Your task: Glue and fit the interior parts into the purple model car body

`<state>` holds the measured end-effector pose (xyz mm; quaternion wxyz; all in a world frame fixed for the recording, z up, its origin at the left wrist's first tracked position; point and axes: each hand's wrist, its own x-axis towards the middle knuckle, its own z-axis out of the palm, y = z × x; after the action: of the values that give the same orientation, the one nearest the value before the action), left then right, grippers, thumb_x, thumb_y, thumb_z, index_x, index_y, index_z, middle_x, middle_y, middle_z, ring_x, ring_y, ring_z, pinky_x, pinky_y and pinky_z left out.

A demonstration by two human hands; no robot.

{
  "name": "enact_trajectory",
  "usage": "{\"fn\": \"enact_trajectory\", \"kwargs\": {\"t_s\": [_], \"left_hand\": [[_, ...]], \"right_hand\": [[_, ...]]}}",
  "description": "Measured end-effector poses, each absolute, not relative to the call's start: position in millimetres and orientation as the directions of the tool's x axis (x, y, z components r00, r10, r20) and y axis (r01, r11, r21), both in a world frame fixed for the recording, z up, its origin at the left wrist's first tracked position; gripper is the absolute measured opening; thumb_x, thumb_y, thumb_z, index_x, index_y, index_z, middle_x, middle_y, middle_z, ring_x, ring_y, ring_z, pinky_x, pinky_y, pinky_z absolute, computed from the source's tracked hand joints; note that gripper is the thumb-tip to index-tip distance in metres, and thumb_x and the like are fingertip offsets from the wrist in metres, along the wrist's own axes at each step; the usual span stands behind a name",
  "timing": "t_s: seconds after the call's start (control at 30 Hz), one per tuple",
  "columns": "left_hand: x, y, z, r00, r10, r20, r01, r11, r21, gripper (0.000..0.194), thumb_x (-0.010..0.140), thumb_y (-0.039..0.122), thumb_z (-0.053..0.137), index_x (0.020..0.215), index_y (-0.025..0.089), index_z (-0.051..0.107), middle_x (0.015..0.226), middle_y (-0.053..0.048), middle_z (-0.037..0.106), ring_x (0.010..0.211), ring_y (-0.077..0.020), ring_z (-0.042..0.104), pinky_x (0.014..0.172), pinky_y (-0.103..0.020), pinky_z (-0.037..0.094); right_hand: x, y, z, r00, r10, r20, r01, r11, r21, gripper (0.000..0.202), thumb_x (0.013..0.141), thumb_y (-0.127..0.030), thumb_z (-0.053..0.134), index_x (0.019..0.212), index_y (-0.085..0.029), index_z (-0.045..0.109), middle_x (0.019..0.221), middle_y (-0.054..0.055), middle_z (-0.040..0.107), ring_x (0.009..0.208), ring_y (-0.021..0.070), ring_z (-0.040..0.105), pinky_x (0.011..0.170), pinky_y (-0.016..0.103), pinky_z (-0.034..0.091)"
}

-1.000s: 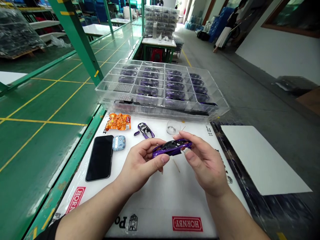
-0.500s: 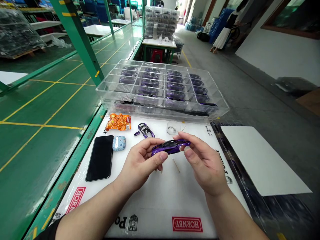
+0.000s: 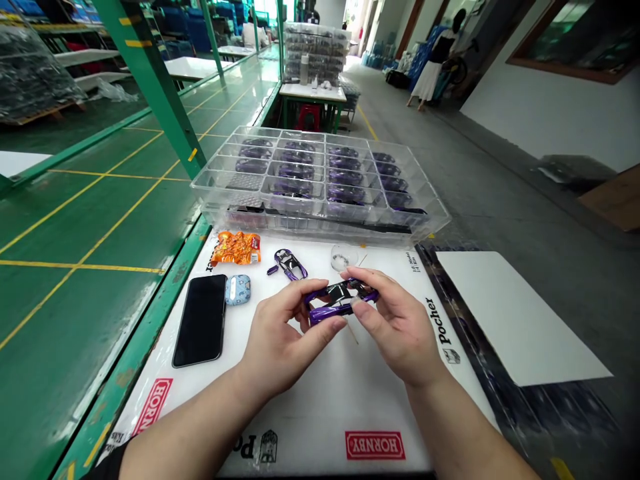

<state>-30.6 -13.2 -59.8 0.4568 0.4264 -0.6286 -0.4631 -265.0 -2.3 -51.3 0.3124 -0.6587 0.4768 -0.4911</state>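
Note:
A purple and black model car body (image 3: 342,297) is held above the white work surface between both hands. My left hand (image 3: 287,333) grips its left end, thumb along the near side and fingers behind. On its right end my right hand (image 3: 395,320) is closed, with the thumb on the near edge and the index finger over the far side. A thin wooden stick (image 3: 353,332) lies below the car body, partly hidden. Just beyond my left hand rests a second purple car body (image 3: 291,265) with a small purple part (image 3: 273,271) beside it.
A clear compartment tray (image 3: 320,223) of purple car bodies spans the far end. Nearer are an orange snack packet (image 3: 237,248), a phone (image 3: 200,320), a blue patterned case (image 3: 238,290) and a clear round dish (image 3: 344,257). White board (image 3: 520,313) lies right. A person (image 3: 431,67) stands far off.
Both hands have tilted the car body, so more of its top and openings now face me. My right thumb has shifted left along its near edge. The head view has moved slightly.

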Motion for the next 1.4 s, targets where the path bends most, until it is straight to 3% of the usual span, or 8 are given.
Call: {"fn": "enact_trajectory", "kwargs": {"t_s": [0.2,0.37,0.63,0.87,1.07,1.2,1.4], "left_hand": [[-31.5,-15.3,-60.4,-0.217,-0.966,0.140,-0.053,0.154,0.987,0.060,0.099,0.058,0.098,0.142,0.019,0.082,0.131,-0.016,0.090,0.112,-0.0313,0.088,0.085,-0.036,0.068],[-31.9,-15.7,-59.8,-0.215,-0.965,0.151,-0.042,0.164,0.986,0.058,0.099,0.055,0.099,0.142,0.018,0.082,0.128,-0.016,0.091,0.109,-0.0296,0.088,0.083,-0.034,0.068],[-31.7,-15.4,-55.4,-0.219,-0.923,0.318,-0.177,0.358,0.917,0.056,0.093,0.047,0.106,0.138,0.020,0.086,0.113,-0.010,0.093,0.073,-0.0175,0.077,0.074,-0.030,0.067],[-32.6,-19.3,-55.9,-0.241,-0.895,0.374,-0.207,0.424,0.882,0.056,0.094,0.052,0.105,0.136,0.019,0.088,0.107,-0.009,0.094,0.065,-0.0153,0.073,0.067,-0.028,0.065],[-32.6,-20.5,-57.1,-0.229,-0.903,0.363,-0.209,0.409,0.888,0.059,0.092,0.054,0.107,0.136,0.019,0.089,0.107,-0.010,0.094,0.066,-0.0162,0.074,0.068,-0.029,0.066],[-32.0,-19.5,-57.0,-0.233,-0.917,0.325,-0.198,0.372,0.907,0.060,0.092,0.054,0.107,0.137,0.019,0.089,0.093,-0.006,0.090,0.062,-0.0160,0.072,0.067,-0.029,0.064],[-28.6,-17.0,-62.6,-0.205,-0.934,0.291,-0.161,0.326,0.932,0.062,0.091,0.046,0.109,0.144,0.024,0.087,0.109,-0.008,0.092,0.075,-0.0182,0.078,0.077,-0.031,0.065]], "right_hand": [[-266.0,-1.2,-48.7,0.049,-0.945,0.324,-0.249,-0.326,-0.912,0.036,0.118,-0.042,0.077,0.154,-0.046,0.083,0.155,0.000,0.084,0.147,0.0254,0.078,0.131,0.045,0.062],[-265.1,-2.5,-48.4,0.042,-0.943,0.330,-0.218,-0.331,-0.918,0.036,0.118,-0.041,0.078,0.153,-0.043,0.084,0.153,0.002,0.085,0.145,0.0254,0.080,0.130,0.047,0.064],[-264.2,-4.9,-51.9,0.046,-0.955,0.295,-0.181,-0.298,-0.937,0.050,0.103,-0.045,0.097,0.151,-0.038,0.085,0.143,0.007,0.085,0.131,0.0254,0.083,0.118,0.043,0.070],[-263.8,-5.1,-55.4,0.077,-0.958,0.277,-0.266,-0.287,-0.920,0.057,0.098,-0.049,0.100,0.152,-0.039,0.083,0.141,0.007,0.082,0.126,0.0261,0.082,0.102,0.038,0.070],[-266.0,-5.9,-56.1,0.067,-0.938,0.340,-0.332,-0.342,-0.879,0.058,0.097,-0.045,0.102,0.151,-0.041,0.083,0.149,0.007,0.080,0.140,0.0286,0.078,0.110,0.041,0.068],[-266.8,-6.9,-54.9,0.062,-0.937,0.343,-0.354,-0.342,-0.871,0.056,0.097,-0.048,0.102,0.150,-0.040,0.085,0.148,0.008,0.081,0.140,0.0306,0.079,0.111,0.046,0.070],[-269.5,-3.6,-49.8,0.081,-0.927,0.367,-0.279,-0.374,-0.884,0.055,0.100,-0.045,0.100,0.152,-0.037,0.083,0.150,0.010,0.080,0.144,0.0324,0.078,0.117,0.051,0.071]]}}
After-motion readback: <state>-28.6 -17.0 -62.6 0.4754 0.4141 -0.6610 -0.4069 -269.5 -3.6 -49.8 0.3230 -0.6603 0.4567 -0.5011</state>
